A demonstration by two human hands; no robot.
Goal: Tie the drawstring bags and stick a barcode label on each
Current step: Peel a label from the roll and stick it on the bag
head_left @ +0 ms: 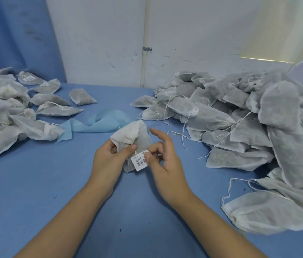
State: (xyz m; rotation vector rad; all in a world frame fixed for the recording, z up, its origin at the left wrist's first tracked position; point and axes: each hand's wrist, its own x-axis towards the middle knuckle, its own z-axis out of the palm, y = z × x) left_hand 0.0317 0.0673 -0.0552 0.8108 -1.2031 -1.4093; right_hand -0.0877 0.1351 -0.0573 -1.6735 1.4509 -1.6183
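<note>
White bag (139,139) gripped in L hand (107,162); R hand (166,162) pinches barcode label (139,162).

Matt non-woven cloth bag (139,135), smooth paper label (139,161), blue cloth table (54,183).

A small white non-woven drawstring bag (134,140) with dark filling sits gripped in the left hand (107,159), its bunched neck pointing away. A white rectangular barcode label (139,162) lies at its near end, pinched by the right hand (165,161). A heap of loose-stringed bags (249,118) rises on the right. On the left is a lower pile of labelled bags (50,108).
</note>
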